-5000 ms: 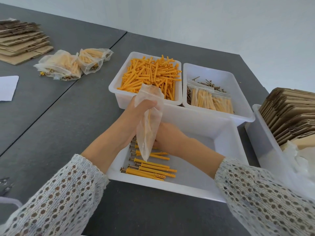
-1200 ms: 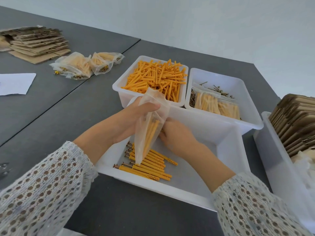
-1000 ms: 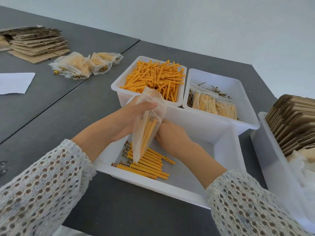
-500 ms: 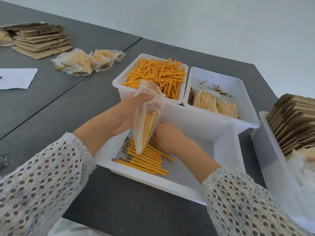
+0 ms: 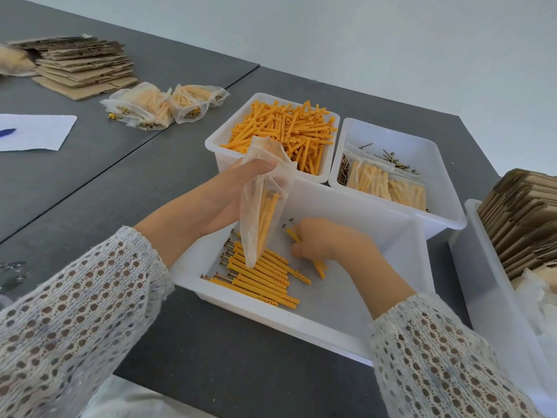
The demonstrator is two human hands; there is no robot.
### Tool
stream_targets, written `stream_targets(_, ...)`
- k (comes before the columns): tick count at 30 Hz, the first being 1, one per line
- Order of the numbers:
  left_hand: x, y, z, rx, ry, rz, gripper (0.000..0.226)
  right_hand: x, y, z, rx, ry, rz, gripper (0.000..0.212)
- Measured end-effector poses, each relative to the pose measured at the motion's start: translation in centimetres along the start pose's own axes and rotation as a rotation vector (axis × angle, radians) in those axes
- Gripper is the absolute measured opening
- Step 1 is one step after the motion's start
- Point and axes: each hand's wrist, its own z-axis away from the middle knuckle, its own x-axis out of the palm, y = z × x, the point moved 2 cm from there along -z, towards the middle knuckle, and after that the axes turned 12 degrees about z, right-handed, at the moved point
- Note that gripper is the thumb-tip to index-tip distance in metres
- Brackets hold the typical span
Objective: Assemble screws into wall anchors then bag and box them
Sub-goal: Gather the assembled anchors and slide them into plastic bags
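My left hand [image 5: 223,200] grips a clear plastic bag [image 5: 262,206] upright over the near white tray [image 5: 416,267]; several orange anchors with screws stand inside the bag. My right hand [image 5: 328,242] is down in the tray, its fingers curled round a few assembled anchors [image 5: 294,236]. A row of assembled anchors [image 5: 256,277] lies on the tray floor at the left, below the bag. Behind, one bin [image 5: 220,146] holds loose orange anchors and another bin [image 5: 437,164] holds screws and filled bags.
Several filled bags [image 5: 156,105] lie on the dark table to the left, next to a stack of flat cardboard [image 5: 81,67] and a white paper sheet [image 5: 33,131]. A white bin [image 5: 482,282] with folded cardboard boxes [image 5: 524,218] stands at the right edge.
My right hand has come away from the bag and dropped to the tray floor, where it holds a few anchors. The bag in my left hand holds more anchors than five seconds ago.
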Motion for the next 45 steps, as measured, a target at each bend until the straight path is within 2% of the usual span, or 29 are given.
stream_targets(2,0.0,0.0,0.0,0.009,-0.016,-0.009,0.06,-0.5,1.7,0.3,0.02,-0.036,-0.17,0.03)
stream_targets(4,0.0,0.0,0.0,0.005,-0.024,-0.023,0.058,-1.6,3.2,0.7,0.027,0.03,-0.385,0.024)
stream_targets(8,0.1,-0.1,0.0,-0.01,-0.036,-0.085,0.062,-3.9,4.9,2.2,-0.053,0.29,-1.003,0.015)
stream_targets(12,0.4,-0.5,-0.1,-0.028,-0.07,-0.17,0.061,-5.7,5.5,3.3,-0.071,0.657,-1.537,0.026)
stream_targets(14,0.6,-0.5,0.0,-0.026,-0.07,-0.18,0.062,-6.2,5.3,3.5,-0.136,0.744,-1.763,0.029)
stream_targets(16,0.6,-0.4,0.0,-0.028,-0.066,-0.196,0.065,-6.4,4.8,3.8,-0.245,0.758,-1.873,0.03)
stream_targets(18,0.7,-0.4,0.1,-0.031,-0.068,-0.208,0.068,-6.6,4.1,3.8,-0.302,0.751,-1.851,0.03)
stream_targets(21,0.8,-0.4,0.2,-0.03,-0.076,-0.225,0.068,-6.8,2.8,3.5,-0.289,0.762,-1.698,0.029)
stream_targets(24,1.0,-0.4,0.2,-0.023,-0.109,-0.226,0.065,-6.9,1.4,3.3,-0.209,0.808,-1.383,0.028)
stream_targets(28,1.3,-0.3,0.3,0.008,-0.182,-0.206,0.047,-6.5,-0.1,3.0,-0.201,0.67,-1.034,0.033)
stream_targets(31,1.2,-0.2,0.1,0.019,-0.171,-0.178,0.044,-6.3,-0.8,3.2,-0.248,0.612,-0.939,0.045)
stream_targets(34,1.0,-0.2,0.0,0.032,-0.175,-0.145,0.042,-6.7,-1.2,3.8,-0.321,0.74,-0.926,0.055)
stream_targets(36,0.8,-0.2,0.0,0.029,-0.17,-0.116,0.043,-6.5,-0.4,3.3,-0.216,0.82,-0.971,0.044)
stream_targets(38,0.5,-0.2,0.0,0.022,-0.124,-0.078,0.05,-5.9,0.8,2.6,0.005,0.833,-0.991,0.031)
stream_targets(39,0.4,-0.1,0.0,0.022,-0.109,-0.061,0.053,-5.4,1.2,2.2,0.091,0.776,-0.984,0.029)
stream_targets(41,0.2,0.0,0.1,0.029,-0.101,-0.009,0.051,-4.4,1.5,1.6,0.124,0.533,-0.917,0.025)
stream_targets(43,0.1,0.1,0.1,0.039,-0.09,0.044,0.045,-3.2,0.3,1.2,0.021,0.257,-0.704,0.021)
stream_targets(45,0.0,0.2,0.1,0.045,-0.068,0.068,0.046,-2.0,-1.8,1.0,-0.124,0.124,-0.466,0.022)
